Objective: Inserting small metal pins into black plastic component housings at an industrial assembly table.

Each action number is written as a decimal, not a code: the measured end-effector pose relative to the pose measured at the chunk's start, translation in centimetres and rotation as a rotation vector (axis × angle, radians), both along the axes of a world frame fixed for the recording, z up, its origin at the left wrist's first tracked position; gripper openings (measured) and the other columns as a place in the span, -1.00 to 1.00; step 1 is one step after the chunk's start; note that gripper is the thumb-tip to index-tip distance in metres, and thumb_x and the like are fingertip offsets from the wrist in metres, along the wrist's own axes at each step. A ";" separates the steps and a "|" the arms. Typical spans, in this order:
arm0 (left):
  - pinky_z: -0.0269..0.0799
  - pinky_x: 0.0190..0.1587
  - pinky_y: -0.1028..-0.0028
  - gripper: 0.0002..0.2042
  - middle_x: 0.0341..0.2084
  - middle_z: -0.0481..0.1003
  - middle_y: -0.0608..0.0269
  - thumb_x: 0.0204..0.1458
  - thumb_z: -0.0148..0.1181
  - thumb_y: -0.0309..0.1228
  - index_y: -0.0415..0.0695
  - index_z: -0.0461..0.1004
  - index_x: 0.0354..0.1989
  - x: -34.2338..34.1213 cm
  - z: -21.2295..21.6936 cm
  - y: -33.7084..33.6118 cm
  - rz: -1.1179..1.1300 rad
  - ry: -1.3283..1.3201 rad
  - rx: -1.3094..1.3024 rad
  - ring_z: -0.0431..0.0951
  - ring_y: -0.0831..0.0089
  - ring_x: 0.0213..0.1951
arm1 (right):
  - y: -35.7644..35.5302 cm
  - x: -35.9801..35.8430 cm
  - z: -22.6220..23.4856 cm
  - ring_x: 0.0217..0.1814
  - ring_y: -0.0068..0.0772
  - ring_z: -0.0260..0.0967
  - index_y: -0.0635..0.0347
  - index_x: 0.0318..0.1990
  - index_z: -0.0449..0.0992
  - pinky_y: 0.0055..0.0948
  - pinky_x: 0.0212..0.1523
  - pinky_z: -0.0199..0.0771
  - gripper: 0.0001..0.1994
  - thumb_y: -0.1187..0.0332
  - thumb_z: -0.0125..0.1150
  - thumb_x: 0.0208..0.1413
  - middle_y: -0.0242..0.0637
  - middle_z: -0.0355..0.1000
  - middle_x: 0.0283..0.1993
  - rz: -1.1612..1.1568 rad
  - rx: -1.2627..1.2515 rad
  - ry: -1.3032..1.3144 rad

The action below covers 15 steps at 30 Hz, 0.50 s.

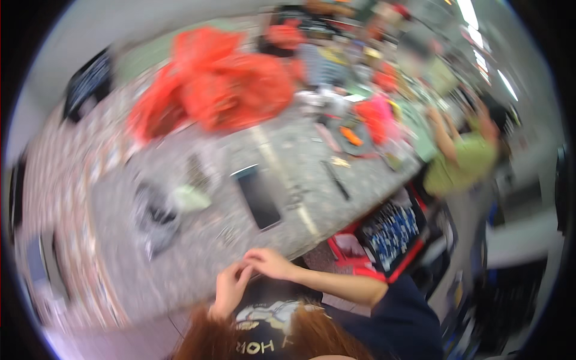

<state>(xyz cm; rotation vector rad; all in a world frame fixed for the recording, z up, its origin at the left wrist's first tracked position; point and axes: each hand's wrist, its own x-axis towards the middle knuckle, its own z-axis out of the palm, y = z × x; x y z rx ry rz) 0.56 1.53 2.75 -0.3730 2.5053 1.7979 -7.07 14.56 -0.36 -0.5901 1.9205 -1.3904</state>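
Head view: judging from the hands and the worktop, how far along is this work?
Done: nothing finished is discernible. In hand: left hand and right hand meet fingertip to fingertip at the worktop edge; any item between them is too blurred. Left: phone and red bags lie untouched.

Grey worktable (198,264) with phone (258,197), red bags (222,84).

Motion blur smears everything; what the left hand (231,289) and right hand (270,263) pinch together at lower centre is unreadable.
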 end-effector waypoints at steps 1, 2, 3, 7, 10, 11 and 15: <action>0.30 -0.47 0.47 -0.84 -0.58 0.43 0.05 -0.09 0.06 -0.38 -0.25 0.42 -0.46 0.0 -0.8 0.3 -0.025 -0.015 0.014 0.43 0.32 -0.55 | 0.7 0.0 0.1 -0.41 -0.65 0.28 0.30 -0.34 0.40 -0.61 -0.40 0.29 -0.83 0.36 -0.03 0.03 -0.32 0.36 -0.44 -0.032 -0.009 0.008; 0.30 -0.47 0.47 -0.83 -0.59 0.42 0.05 -0.09 0.06 -0.37 -0.25 0.42 -0.46 0.1 -0.7 0.3 -0.015 -0.037 0.010 0.43 0.32 -0.55 | 0.5 -0.2 0.3 -0.41 -0.65 0.28 0.30 -0.34 0.40 -0.61 -0.40 0.29 -0.83 0.36 -0.03 0.03 -0.32 0.36 -0.44 0.050 -0.018 -0.002; 0.30 -0.47 0.47 -0.82 -0.59 0.42 0.06 -0.09 0.06 -0.36 -0.25 0.41 -0.47 -0.1 -0.7 0.1 -0.020 -0.053 0.007 0.43 0.32 -0.56 | 0.3 -0.1 0.6 -0.42 -0.64 0.29 0.31 -0.34 0.39 -0.59 -0.41 0.29 -0.84 0.38 -0.03 0.02 -0.32 0.37 -0.46 -0.034 -0.026 -0.080; 0.26 -0.51 0.45 -0.82 -0.63 0.40 0.07 -0.08 0.07 -0.35 -0.24 0.41 -0.48 1.0 -0.9 -0.2 0.033 -0.078 0.039 0.38 0.35 -0.61 | -0.2 0.7 0.2 -0.35 -0.69 0.27 0.32 -0.29 0.36 -0.66 -0.33 0.31 -0.85 0.41 -0.06 0.05 -0.39 0.36 -0.40 -0.038 0.012 -0.122; 0.26 -0.52 0.45 -0.82 -0.64 0.39 0.08 -0.08 0.07 -0.35 -0.25 0.40 -0.49 0.9 -1.0 -0.3 0.048 -0.073 0.059 0.37 0.36 -0.61 | -0.2 0.7 -0.3 -0.41 -0.64 0.29 0.32 -0.30 0.36 -0.61 -0.39 0.31 -0.85 0.41 -0.03 0.03 -0.31 0.39 -0.43 -0.034 0.027 -0.068; 0.26 -0.53 0.45 -0.82 -0.65 0.39 0.08 -0.09 0.07 -0.35 -0.25 0.40 -0.49 0.7 -0.9 -0.4 0.050 -0.083 0.053 0.37 0.37 -0.62 | 0.0 0.6 -0.5 -0.48 -0.61 0.30 0.31 -0.31 0.37 -0.59 -0.44 0.29 -0.85 0.41 -0.02 0.01 -0.24 0.40 -0.47 -0.044 -0.001 -0.062; 0.26 -0.55 0.46 -0.81 -0.67 0.38 0.08 -0.08 0.07 -0.35 -0.25 0.40 -0.51 0.6 -0.9 -0.2 0.090 -0.078 0.011 0.36 0.39 -0.65 | 0.4 0.1 2.8 -0.51 -0.63 0.27 0.31 -0.31 0.37 -0.59 -0.48 0.28 -0.84 0.40 -0.01 0.00 -0.29 0.38 -0.51 -0.079 0.009 0.069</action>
